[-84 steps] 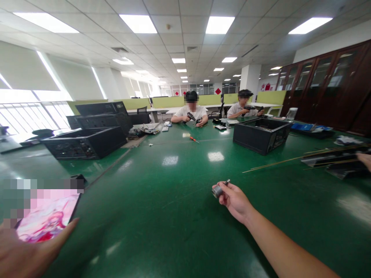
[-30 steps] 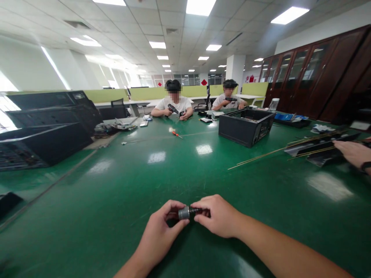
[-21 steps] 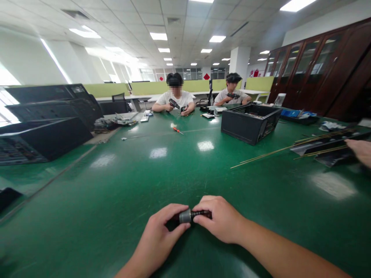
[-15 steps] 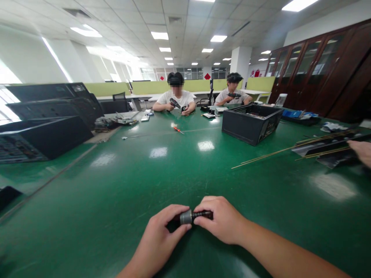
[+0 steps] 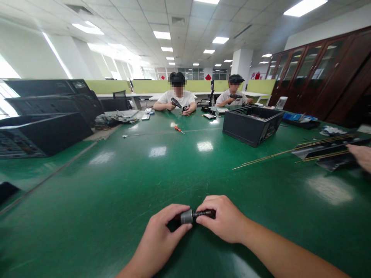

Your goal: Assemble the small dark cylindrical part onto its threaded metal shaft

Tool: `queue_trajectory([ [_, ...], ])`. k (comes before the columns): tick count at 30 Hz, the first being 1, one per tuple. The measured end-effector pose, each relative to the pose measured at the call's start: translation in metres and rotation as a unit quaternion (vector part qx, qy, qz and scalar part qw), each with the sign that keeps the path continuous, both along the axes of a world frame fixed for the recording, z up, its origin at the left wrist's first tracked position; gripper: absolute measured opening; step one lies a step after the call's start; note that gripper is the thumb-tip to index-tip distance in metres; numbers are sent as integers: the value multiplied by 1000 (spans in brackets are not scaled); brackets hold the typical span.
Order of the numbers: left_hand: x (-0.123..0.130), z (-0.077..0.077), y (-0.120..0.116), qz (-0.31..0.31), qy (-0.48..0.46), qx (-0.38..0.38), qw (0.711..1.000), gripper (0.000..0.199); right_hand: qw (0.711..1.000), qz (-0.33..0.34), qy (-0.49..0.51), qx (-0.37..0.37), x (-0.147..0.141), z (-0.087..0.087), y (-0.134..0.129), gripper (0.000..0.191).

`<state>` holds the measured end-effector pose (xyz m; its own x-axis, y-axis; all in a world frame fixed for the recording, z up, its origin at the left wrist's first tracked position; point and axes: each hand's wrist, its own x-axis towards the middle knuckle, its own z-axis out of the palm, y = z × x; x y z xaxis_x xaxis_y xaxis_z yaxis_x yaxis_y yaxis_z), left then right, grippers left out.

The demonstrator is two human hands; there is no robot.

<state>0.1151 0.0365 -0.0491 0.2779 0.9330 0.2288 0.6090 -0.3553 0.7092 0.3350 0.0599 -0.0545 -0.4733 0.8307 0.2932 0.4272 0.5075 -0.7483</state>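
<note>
Low in the middle of the view, my left hand (image 5: pixel 158 239) is closed around a short grey metal cylinder (image 5: pixel 186 217), thumb below and fingers above. A dark part behind the cylinder is mostly hidden by the palm. From its right end runs a thin dark shaft with ridges (image 5: pixel 202 213), lying roughly level. My right hand (image 5: pixel 226 220) pinches this shaft between thumb and fingers, and its far end disappears into the palm. I cannot tell whether shaft and cylinder are one piece. Both hands are just above the green table (image 5: pixel 116 197).
An orange screwdriver (image 5: pixel 179 129) lies further off. A black computer case (image 5: pixel 246 125) stands back right, more cases (image 5: pixel 60 133) at left. Long thin rods (image 5: pixel 269 157) lie near another person's hand (image 5: pixel 361 154) at right. Two people (image 5: pixel 176 98) sit opposite, holding power drills.
My right hand has shifted slightly right, and a little more of the ridged shaft shows. My left hand keeps nearly the same place and grip. The camera view has moved slightly.
</note>
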Motion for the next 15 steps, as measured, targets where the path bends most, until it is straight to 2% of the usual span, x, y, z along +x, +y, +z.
queue_trajectory([
  [15, -1, -2, 2, 12, -8, 7, 1000, 26, 1000, -11, 2, 22, 2, -1, 1, 10],
])
